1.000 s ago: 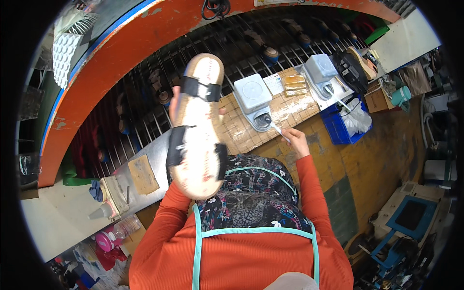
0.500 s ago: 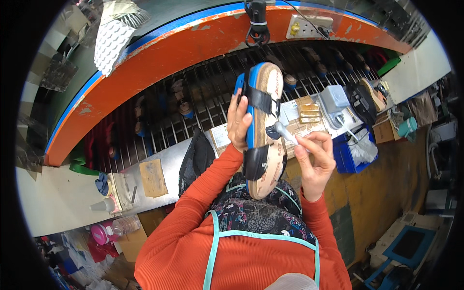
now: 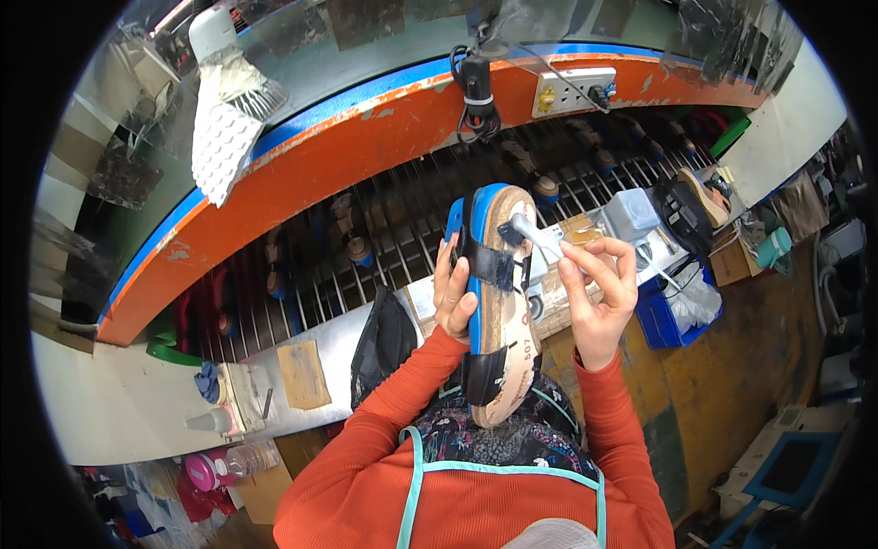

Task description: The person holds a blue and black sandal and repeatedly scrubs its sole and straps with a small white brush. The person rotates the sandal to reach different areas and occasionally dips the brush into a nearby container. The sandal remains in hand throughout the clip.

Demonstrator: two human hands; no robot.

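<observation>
An upturned sandal (image 3: 501,316) on a blue last stands tilted in front of my body, its pale insole-shaped underside and cork-brown rim facing right. Two black straps wrap over the underside, an upper strap (image 3: 492,265) and a lower strap (image 3: 485,375). My left hand (image 3: 453,297) grips the sandal's left side, fingers along the blue last. Between the thumb and fingers of my right hand (image 3: 602,297) is a small brush (image 3: 541,238) with a pale handle. Its dark tip meets the sandal just above the upper strap.
Behind lies a rack of metal rods (image 3: 412,215) carrying several lasts, under an orange arch (image 3: 366,133) with a power socket (image 3: 573,93). To the right are a grey container (image 3: 631,213) and a blue bin (image 3: 660,316). A tan board (image 3: 304,375) and black mesh cloth (image 3: 384,339) lie left.
The brush has moved from the middle of the underside, between the straps, up to the upper strap's far edge. The sandal sits lower in view, and the whole view has shifted.
</observation>
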